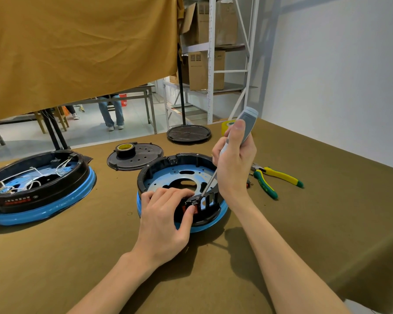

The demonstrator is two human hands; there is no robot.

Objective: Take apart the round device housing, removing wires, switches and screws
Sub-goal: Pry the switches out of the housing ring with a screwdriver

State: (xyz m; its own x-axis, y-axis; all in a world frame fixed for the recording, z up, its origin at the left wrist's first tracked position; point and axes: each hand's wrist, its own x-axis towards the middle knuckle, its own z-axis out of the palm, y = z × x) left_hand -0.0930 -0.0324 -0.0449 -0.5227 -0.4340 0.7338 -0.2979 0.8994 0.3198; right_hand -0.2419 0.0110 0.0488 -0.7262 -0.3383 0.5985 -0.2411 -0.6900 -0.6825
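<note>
A round black and blue housing (168,171) lies open side up in the middle of the table, its metal plate with holes showing inside. My left hand (166,218) grips its near rim, thumb pressed against a red switch (186,209) in the front panel. My right hand (234,159) holds a grey electric screwdriver (245,125) upright. Its thin bit (208,184) slants down to the panel's top edge, just right of the switch.
A second round housing (43,191) with white wires inside sits at the left. A black perforated cover (143,157) with a tape roll (125,149) on it lies behind. Yellow-green pliers (275,180) lie at the right. A black stand base (188,133) stands farther back.
</note>
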